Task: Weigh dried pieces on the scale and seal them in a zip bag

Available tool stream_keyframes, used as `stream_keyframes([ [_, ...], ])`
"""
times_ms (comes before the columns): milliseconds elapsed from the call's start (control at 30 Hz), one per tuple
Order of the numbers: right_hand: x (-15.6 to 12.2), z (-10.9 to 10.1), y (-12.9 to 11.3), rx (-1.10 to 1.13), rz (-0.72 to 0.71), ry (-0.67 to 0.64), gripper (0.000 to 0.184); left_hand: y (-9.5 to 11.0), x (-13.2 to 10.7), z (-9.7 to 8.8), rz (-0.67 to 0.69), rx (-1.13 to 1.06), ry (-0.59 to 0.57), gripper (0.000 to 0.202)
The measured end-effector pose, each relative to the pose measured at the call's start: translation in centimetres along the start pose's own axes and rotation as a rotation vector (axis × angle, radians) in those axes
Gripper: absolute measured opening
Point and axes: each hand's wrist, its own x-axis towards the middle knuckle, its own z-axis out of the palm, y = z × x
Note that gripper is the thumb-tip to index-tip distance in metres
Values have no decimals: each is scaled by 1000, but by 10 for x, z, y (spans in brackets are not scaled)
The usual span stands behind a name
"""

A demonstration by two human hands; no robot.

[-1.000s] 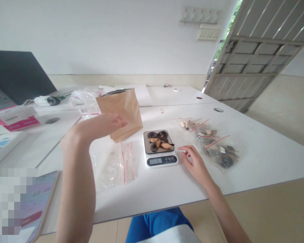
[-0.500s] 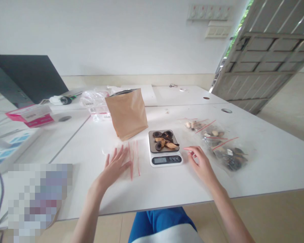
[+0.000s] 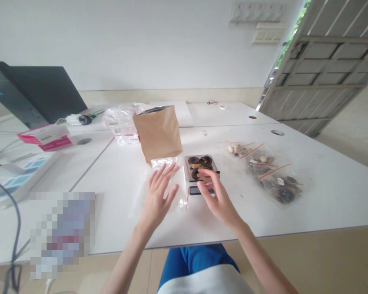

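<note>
My left hand has its fingers spread and lies against a clear zip bag with red seal lines, which is raised a little off the white table. Just right of it stands a small white scale with dark and tan dried pieces on its platform. My right hand hovers over the scale's front and hides the display, its fingers loosely curled and apart with nothing visibly in them. A brown paper pouch stands upright behind the bag.
Filled zip bags of dried pieces lie to the right of the scale. At the back left are more plastic bags, a pink box, a dark screen and cables. A slatted door leans at right.
My left hand came down from the pouch to the clear bag, and the bag now sits higher and closer to the scale. My right hand moved left, over the scale's front.
</note>
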Motion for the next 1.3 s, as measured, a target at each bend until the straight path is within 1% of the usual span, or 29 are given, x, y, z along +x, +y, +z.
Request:
stream_keyframes([
  [67,8,11,-2,159,50,-8,39,11,1,6,87,-67,13,40],
  [100,12,13,-1,246,64,-2,39,15,2,8,125,-108,31,39],
  [167,19,13,0,393,102,33,36,20,2,12,171,-202,115,33],
  [200,21,10,0,449,128,68,34,21,3,13,167,-243,172,30],
  [267,21,2,-2,504,195,138,33,20,5,14,99,-305,281,27],
  [300,19,-2,-5,500,218,148,34,19,6,13,43,-330,320,27],
  [333,16,-6,-8,478,225,131,35,18,6,13,-14,-354,345,27],
  [433,3,-15,-16,322,155,32,38,13,6,15,-170,-413,388,29],
  [467,0,-17,-17,255,121,40,38,11,6,17,-209,-428,407,30],
  [500,-2,-19,-16,190,95,74,38,8,6,19,-232,-442,425,30],
  [567,-1,-23,-9,64,51,180,36,3,9,24,-227,-472,454,32],
  [667,8,-29,7,-136,-50,280,33,-3,21,33,-141,-498,461,37],
  [767,21,-32,22,-338,-162,300,31,-8,35,42,-101,-486,458,41],
  [867,31,-30,28,-513,-236,298,32,-13,39,54,-111,-435,468,44],
  [933,37,-24,29,-619,-232,288,36,-16,35,62,-113,-402,456,45],
  [1000,42,-16,29,-714,-211,265,41,-19,30,68,-102,-379,416,47],
  [1100,49,-3,31,-842,-202,209,44,-21,25,70,-117,-337,391,49],
  [1200,52,6,35,-939,-189,121,46,-22,25,69,-166,-296,410,48],
  [1300,52,9,40,-986,-193,7,44,-23,26,71,-197,-298,422,47],
])
